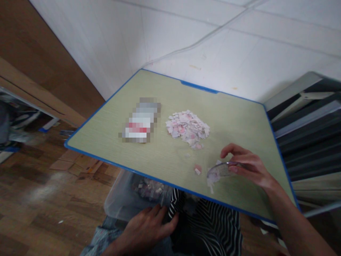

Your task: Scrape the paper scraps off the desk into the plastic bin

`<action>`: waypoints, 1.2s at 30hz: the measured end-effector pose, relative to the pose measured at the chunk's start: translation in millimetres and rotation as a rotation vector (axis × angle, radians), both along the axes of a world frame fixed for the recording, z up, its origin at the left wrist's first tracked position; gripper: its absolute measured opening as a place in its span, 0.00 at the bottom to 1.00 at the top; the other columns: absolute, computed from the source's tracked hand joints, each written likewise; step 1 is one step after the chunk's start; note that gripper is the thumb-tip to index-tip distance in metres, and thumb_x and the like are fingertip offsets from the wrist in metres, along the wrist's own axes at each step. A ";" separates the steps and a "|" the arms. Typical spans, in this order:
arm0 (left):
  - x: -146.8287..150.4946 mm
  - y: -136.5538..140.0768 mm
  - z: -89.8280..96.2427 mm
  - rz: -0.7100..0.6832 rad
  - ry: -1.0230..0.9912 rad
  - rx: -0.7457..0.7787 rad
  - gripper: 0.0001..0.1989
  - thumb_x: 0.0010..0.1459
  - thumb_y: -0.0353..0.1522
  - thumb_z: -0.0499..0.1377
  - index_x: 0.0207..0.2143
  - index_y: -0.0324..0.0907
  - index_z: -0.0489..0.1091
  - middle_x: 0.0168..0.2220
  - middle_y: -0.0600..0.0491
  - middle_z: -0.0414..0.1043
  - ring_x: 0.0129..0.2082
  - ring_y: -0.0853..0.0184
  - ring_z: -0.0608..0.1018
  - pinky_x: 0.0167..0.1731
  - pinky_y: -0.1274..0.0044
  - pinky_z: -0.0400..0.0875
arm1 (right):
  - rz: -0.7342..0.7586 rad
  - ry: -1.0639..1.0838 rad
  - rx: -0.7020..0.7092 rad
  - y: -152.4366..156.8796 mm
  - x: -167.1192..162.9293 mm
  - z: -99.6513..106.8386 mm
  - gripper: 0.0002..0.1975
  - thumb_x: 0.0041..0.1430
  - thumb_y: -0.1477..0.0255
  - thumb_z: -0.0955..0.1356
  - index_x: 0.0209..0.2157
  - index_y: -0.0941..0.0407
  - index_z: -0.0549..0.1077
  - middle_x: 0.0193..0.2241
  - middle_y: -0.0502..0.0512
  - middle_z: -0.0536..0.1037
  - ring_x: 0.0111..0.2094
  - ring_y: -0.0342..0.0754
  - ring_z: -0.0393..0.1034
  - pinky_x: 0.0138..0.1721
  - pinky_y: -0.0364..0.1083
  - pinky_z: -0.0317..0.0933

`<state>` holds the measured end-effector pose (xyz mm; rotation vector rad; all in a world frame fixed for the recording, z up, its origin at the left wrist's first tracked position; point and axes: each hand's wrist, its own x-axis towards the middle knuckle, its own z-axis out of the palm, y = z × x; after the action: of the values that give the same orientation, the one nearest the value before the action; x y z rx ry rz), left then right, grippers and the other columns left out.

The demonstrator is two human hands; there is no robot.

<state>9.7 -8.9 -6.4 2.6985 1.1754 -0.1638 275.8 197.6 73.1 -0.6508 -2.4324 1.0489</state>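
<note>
While the right hand (247,165) hovers low over the near right part of the table (239,117), its fingers curl narrowly around a spoon (222,170), thumb and fingertips pinching the handle so the shallow bowl points left. The bowl seems to carry a few paper scraps, and more hang or lie just beneath its front edge. A stray scrap (197,170) sits just to the left of the spoon, apart from the main pile of paper scraps (188,128), which lies farther back near the middle of the tabletop. The left hand (149,227) rests below the table's near edge with fingers loosely spread, flat against a clear plastic bin (125,202) that already holds similar scraps; it grips nothing that I can see.

The likely trouble, as I judge it, is spillage: the scraps are light and the spoon is shallow, so a tilt or a quick move could scatter them onto the floor or lap instead of keeping them together. The bin sits partly hidden under the table edge, which makes aiming harder.

An object (140,121) left of the pile is blurred out; no label or writing can be read anywhere
</note>
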 end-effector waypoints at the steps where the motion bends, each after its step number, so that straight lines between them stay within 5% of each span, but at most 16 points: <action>1: 0.0 0.0 -0.2 -0.001 -0.003 0.003 0.26 0.54 0.26 0.54 0.55 0.44 0.52 0.37 0.46 0.70 0.33 0.63 0.73 0.27 0.76 0.70 | -0.021 0.017 0.018 0.1 0.2 -0.6 0.07 0.55 0.74 0.64 0.25 0.56 0.71 0.34 0.56 0.68 0.35 0.45 0.66 0.33 0.45 0.63; 12: 0.5 0.4 0.9 -0.004 0.010 -0.015 0.26 0.54 0.26 0.54 0.55 0.44 0.51 0.40 0.44 0.69 0.35 0.62 0.74 0.28 0.75 0.71 | -0.198 0.042 0.315 -0.2 -8.2 -10.0 0.06 0.54 0.79 0.64 0.31 0.55 0.71 0.36 0.56 0.67 0.39 0.47 0.63 0.36 0.47 0.62; 23: 0.4 1.6 3.1 -0.001 0.001 0.011 0.25 0.55 0.26 0.53 0.54 0.45 0.52 0.38 0.46 0.70 0.33 0.63 0.74 0.27 0.75 0.71 | -0.092 0.018 0.186 -0.9 -10.6 -11.1 0.05 0.55 0.78 0.64 0.29 0.55 0.70 0.35 0.55 0.67 0.37 0.45 0.64 0.33 0.44 0.62; 36: 0.0 0.3 -2.0 -0.008 -0.001 0.030 0.27 0.53 0.26 0.55 0.55 0.44 0.52 0.39 0.45 0.70 0.34 0.61 0.74 0.27 0.75 0.72 | -0.140 0.030 0.188 -0.7 -10.1 -6.7 0.06 0.56 0.75 0.63 0.28 0.55 0.70 0.34 0.55 0.68 0.36 0.46 0.65 0.33 0.45 0.63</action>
<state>9.7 -8.6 -8.4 2.7293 1.1765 -0.1468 265.7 196.9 66.4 -0.7234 -2.3840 0.7599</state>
